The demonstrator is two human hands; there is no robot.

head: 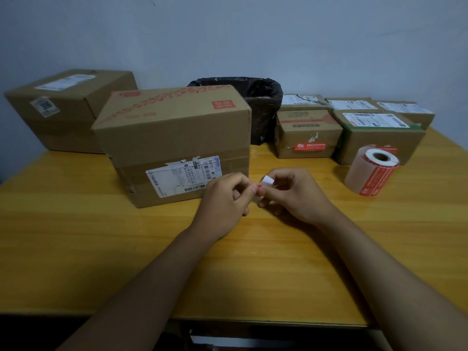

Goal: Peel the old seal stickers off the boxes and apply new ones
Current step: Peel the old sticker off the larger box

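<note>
A small red-and-white paper seal sticker point(263, 184) is hovering just above the yellow wood-grain bench point(253, 262), a little right of centre, pinched between both hands; its white backing is curling upward in a soft flap. The left hand point(222, 198) is curling its fingers point(250, 191) round the sticker's left edge, and the right hand point(293, 196) is gripping the right edge between thumb and bent fingers.

Just left of the hands, a large brown corrugated cardboard box with red printing on its lid point(174, 143) is standing on the bench, a white, partly torn shipping label point(184, 177) wrinkling across its near face over glossy tape. Farther left and back, a second plain brown carton point(65, 110) is sitting at an angle.

To the right, a cylindrical roll of red-printed stickers on pale backing paper point(371, 171) is resting upright, its hollow cardboard core facing up. Behind it, several smaller brown boxes point(379, 133) with white labels are huddling together; one small box point(309, 138) is wearing a red rectangular seal strip point(311, 146) on its front. A bin lined with a crinkled black plastic bag point(260, 105) is standing at the far edge, against the pale blue wall.
</note>
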